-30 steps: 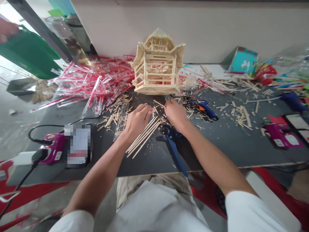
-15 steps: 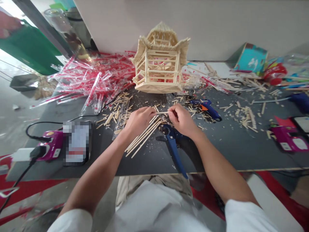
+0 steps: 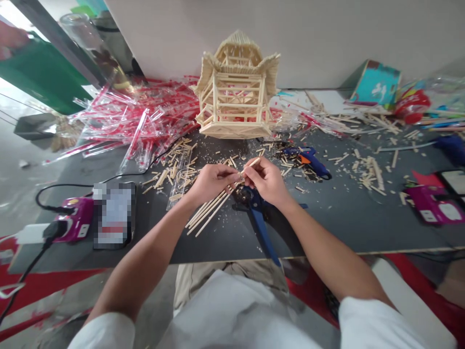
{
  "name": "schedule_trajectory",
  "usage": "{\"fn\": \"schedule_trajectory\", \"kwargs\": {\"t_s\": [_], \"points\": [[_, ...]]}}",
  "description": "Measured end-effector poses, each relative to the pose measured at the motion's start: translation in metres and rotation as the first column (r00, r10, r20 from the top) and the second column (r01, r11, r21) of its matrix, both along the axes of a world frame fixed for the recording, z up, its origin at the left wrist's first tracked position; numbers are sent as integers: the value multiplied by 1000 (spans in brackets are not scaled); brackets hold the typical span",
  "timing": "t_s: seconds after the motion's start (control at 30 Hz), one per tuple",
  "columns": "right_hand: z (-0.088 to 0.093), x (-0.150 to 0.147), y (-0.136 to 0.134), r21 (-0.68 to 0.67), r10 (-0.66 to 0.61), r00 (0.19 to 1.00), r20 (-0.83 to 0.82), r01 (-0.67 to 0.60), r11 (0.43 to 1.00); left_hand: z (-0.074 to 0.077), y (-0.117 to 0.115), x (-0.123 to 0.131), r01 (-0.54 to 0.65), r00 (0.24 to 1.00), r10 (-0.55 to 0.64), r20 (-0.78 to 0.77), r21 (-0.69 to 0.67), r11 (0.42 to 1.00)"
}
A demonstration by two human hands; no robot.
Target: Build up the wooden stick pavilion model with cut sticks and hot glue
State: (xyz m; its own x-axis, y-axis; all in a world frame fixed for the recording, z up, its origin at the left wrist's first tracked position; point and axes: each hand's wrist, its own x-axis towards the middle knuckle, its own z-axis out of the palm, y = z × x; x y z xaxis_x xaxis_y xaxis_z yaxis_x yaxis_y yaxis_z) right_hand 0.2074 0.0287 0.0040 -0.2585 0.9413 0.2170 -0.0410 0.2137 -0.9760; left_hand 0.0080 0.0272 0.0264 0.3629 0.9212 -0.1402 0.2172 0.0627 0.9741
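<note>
A short wooden stick [image 3: 253, 165] is pinched between the fingers of my right hand [image 3: 268, 182], its upper end tilted up and to the right. My left hand [image 3: 215, 182] closes its fingertips around the stick's lower end. Several long wooden sticks [image 3: 209, 212] lie side by side on the table under my hands. Below my right hand rests a blue-handled cutter [image 3: 260, 225], its head partly covered. Behind my hands stands a pavilion model [image 3: 238, 104] built of pale sticks.
A blue glue gun [image 3: 313, 163] lies right of my hands among cut stick pieces. Red-and-clear plastic wrappers [image 3: 145, 121] heap up at the back left. A phone [image 3: 115, 215] and a purple power strip [image 3: 77, 219] are at the left. Another purple power strip [image 3: 434, 204] is at the right.
The stick was level between my hands and now slants up to the right. My hands have come closer together, with the right one shifted slightly left.
</note>
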Motion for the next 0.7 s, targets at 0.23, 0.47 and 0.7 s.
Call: {"fn": "schedule_trajectory", "kwargs": {"t_s": [0.23, 0.47, 0.7], "points": [[0, 2, 2, -33, 37, 999, -17, -37, 999, 4, 1, -7, 122, 979, -77, 187, -240, 963], [0, 1, 1, -76, 26, 999, -21, -28, 997, 1, 3, -10, 163, 963, -75, 260, -335, 928], [47, 3, -18, 26, -257, 936, -240, 271, 962, 7, 3, -9, 107, 961, -20, 277, -302, 947]]}}
